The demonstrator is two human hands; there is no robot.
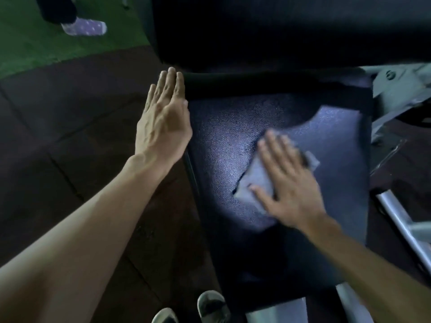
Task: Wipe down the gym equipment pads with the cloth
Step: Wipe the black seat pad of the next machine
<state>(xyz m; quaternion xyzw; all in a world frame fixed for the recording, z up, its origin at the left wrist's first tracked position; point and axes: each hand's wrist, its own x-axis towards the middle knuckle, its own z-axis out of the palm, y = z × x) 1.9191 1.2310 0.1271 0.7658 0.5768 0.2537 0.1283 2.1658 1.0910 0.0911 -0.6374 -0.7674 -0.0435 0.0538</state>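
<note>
A dark textured seat pad [224, 145] fills the middle of the head view, lit by a patch of light. Above it rises a black back pad [279, 29]. My right hand [289, 185] lies flat, fingers spread, pressing a pale grey cloth [258, 178] onto the seat pad; the hand is blurred. Cloth corners stick out at its left and upper right. My left hand [163, 120] is flat with fingers together, held at the seat pad's left edge, holding nothing.
Grey metal frame parts [396, 94] and a silver bar [401, 220] stand right of the seat. Dark rubber floor tiles [58, 148] lie to the left, green turf [35, 43] beyond. Another person's socked foot [84, 26] is at top left. My shoes [210, 304] show at the bottom.
</note>
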